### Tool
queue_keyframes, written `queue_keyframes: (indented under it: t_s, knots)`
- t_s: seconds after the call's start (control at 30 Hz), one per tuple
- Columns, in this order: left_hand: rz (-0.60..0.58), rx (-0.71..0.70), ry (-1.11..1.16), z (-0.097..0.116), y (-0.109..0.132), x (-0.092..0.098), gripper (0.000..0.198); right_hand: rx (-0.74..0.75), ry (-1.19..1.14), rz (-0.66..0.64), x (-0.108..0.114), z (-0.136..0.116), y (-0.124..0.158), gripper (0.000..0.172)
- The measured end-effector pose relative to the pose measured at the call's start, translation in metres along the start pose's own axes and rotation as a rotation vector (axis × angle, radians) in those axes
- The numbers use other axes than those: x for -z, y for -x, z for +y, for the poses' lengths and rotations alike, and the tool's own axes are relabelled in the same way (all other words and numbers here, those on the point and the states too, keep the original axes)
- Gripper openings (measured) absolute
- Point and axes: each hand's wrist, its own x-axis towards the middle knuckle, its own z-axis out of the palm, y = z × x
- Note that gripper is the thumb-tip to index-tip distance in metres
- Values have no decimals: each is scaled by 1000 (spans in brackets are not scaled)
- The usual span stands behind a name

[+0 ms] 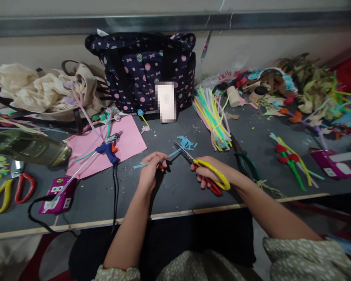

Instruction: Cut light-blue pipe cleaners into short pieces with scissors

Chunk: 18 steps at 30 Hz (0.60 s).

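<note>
My left hand (152,168) pinches a thin blue pipe cleaner (174,153), whose tail sticks out to the left past my fingers. My right hand (206,173) grips scissors (221,174) with one yellow and one red handle loop. Their blades are parted around the right end of the pipe cleaner. Just beyond the blades, a small pile of short blue cut pieces (187,143) lies on the dark tabletop (169,195).
Behind stand a bundle of pastel pipe cleaners (213,121) and a navy patterned bag (140,74). Leftward are pink paper (128,140), a blue glue gun (108,152), a purple power strip (58,195) and other scissors (13,187). Dark-handled pliers (247,164) lie right of my right hand.
</note>
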Motion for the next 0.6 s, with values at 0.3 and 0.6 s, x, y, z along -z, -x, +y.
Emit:
queue_keyframes:
  t_s: [0.3, 0.6]
  knots:
    - [-8, -45, 23, -2, -2, 1, 17, 156, 21, 154, -5, 11, -8, 17]
    - [20, -139, 210, -5, -14, 11, 16, 148, 183, 242, -19, 5, -1, 15]
